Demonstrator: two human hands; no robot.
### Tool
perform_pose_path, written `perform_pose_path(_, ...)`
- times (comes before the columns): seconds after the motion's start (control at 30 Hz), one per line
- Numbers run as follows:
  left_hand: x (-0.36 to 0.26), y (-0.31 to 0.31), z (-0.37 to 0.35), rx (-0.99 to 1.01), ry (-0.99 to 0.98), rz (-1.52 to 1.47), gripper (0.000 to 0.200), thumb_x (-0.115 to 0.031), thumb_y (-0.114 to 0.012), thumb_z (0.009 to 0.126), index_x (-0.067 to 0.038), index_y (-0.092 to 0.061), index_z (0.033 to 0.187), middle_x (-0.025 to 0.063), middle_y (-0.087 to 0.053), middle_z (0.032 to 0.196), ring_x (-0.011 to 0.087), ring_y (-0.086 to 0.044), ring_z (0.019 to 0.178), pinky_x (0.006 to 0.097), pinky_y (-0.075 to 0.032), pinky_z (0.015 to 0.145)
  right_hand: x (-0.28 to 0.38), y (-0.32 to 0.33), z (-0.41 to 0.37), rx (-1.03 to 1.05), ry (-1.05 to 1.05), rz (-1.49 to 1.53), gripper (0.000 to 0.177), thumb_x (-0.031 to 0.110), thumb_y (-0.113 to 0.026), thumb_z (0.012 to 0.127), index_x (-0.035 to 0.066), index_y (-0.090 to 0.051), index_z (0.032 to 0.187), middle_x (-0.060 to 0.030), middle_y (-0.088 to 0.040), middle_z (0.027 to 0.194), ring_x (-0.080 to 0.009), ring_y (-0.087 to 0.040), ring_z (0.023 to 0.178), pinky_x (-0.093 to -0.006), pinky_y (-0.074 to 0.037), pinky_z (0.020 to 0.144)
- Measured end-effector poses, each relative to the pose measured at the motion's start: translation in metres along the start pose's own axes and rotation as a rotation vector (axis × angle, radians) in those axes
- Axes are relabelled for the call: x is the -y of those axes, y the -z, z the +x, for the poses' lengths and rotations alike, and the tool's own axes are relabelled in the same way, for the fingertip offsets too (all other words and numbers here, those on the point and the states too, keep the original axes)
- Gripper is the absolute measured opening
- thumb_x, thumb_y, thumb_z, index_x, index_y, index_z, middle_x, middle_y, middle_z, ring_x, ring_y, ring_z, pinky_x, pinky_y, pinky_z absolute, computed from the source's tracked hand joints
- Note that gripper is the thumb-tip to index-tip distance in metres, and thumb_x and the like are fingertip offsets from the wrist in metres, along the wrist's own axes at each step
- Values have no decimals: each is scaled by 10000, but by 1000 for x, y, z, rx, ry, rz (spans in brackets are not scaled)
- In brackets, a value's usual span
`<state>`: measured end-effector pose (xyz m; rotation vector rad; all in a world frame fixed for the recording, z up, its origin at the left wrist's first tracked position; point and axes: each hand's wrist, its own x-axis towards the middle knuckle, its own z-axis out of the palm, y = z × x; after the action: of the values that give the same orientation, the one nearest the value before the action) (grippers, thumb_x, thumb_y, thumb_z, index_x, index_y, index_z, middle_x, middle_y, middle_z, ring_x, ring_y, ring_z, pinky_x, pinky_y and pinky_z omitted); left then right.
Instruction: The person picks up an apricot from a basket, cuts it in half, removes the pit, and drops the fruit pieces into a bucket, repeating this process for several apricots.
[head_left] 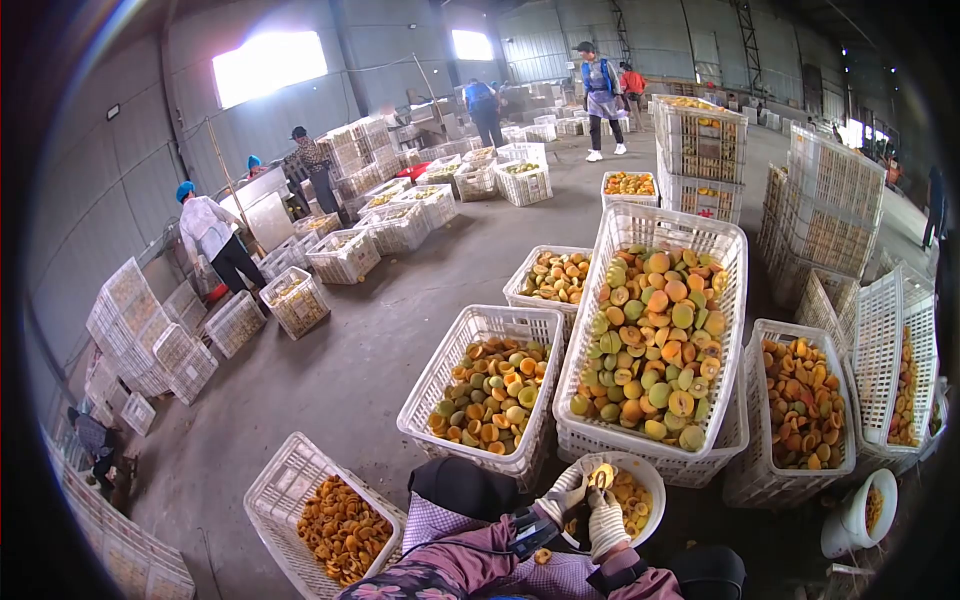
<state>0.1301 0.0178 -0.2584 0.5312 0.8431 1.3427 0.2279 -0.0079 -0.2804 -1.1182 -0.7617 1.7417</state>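
Above the bowl, hands around fruit half

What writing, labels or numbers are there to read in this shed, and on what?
None can be read. The white crates, the bowl and the walls show no print; anything on the clothes of the distant workers is too small to tell.

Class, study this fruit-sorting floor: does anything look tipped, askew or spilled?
Yes: at far right a white crate stands tipped up on its side, fruit halves piled against its mesh, while the crate beside it sits level.
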Motion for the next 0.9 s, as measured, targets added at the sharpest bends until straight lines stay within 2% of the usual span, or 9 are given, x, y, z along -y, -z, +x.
perform_pose_path(0.3, 18, 20, 11, 53, -31, -46, 342, -201, -443, 956, -9, -458, 1239, 126, -523, 1206, 234, -531, 1082, 316, -448, 953, -1, -1, 1, 8, 22, 11, 283, 247, -544, 917, 34, -551, 1103, -27, -597, 858, -124, -552, 717, -256, -467, 639)
perform_pose_path(0.37, 10, 12, 5, 55, -31, 30, 337, -209, -448, 954, -25, -465, 1237, 109, -527, 1207, 229, -535, 1075, 320, -456, 939, -1, -1, 0, 18, 1, 24, 287, 244, -542, 919, 29, -548, 1109, -27, -597, 859, -122, -551, 721, -255, -465, 644)
perform_pose_path(0.5, 12, 12, 4, 55, -36, -1, 342, -227, -434, 960, -34, -460, 1242, 105, -532, 1203, 225, -537, 1073, 315, -460, 927, -2, -1, 2, 20, -3, 33, 296, 245, -545, 917, 22, -547, 1112, -26, -597, 858, -120, -549, 725, -252, -462, 652)
perform_pose_path(0.67, 16, 11, 4, 21, -104, 204, 380, -300, -345, 985, -47, -447, 1250, 104, -548, 1178, 205, -552, 1040, 303, -455, 920, 2, -3, -1, 16, 5, 16, 300, 247, -545, 917, 15, -549, 1106, -25, -597, 860, -115, -540, 728, -254, -449, 653)
perform_pose_path(0.7, 17, 16, 8, 21, -104, 204, 380, -300, -345, 985, -47, -447, 1250, 104, -548, 1178, 205, -552, 1040, 303, -455, 920, 3, -4, -1, 16, 5, 16, 300, 247, -545, 917, 15, -549, 1106, -25, -597, 860, -115, -540, 728, -254, -449, 653)
perform_pose_path(0.77, 14, 26, 18, 147, -63, 55, 406, -340, -287, 991, -56, -453, 1228, 111, -564, 1146, 200, -572, 996, 301, -475, 876, 17, -10, -8, 3, 30, -52, 307, 250, -541, 919, 9, -544, 1109, -31, -600, 869, -117, -536, 726, -260, -447, 657)
perform_pose_path(0.9, -4, 10, 8, 116, -117, 62, 441, -355, -232, 997, -27, -460, 1183, 129, -577, 1106, 227, -587, 959, 318, -503, 813, 33, -15, -17, 51, 35, -161, 320, 249, -524, 928, 4, -530, 1135, -46, -602, 913, -127, -536, 767, -265, -448, 692)
